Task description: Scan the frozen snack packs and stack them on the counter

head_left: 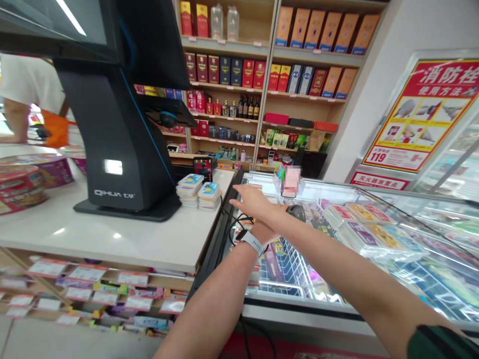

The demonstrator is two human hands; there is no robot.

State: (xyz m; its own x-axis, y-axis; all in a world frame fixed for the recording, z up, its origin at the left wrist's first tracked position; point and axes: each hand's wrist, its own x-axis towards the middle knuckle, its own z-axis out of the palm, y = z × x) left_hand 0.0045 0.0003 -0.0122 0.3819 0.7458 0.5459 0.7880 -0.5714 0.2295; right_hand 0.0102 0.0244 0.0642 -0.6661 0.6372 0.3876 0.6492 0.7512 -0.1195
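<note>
I am holding my right hand [254, 203] out flat above the front corner of a glass-topped chest freezer [299, 305]; its fingers [239, 193] are spread and pointing left, and I am not pinching anything with them. My left hand [265, 232] is tucked just under my right wrist, with a white smartwatch [251, 241] on that wrist; so much of it is hidden that I cannot tell whether it is spread or closed. A dark round object [297, 213] is sitting just beyond my right wrist, though I cannot tell what it is or whether I am touching it. Below my hands, a wire basket [288, 267] is standing inside the freezer; plastic-wrapped packs [374, 232] are lying to my right. To my left, two stacks of small packs [198, 194] are resting on a white counter [112, 239] beside a black self-checkout kiosk [119, 134]; farther left, a person in a white shirt [30, 85] is carrying an orange bag [56, 128].
</note>
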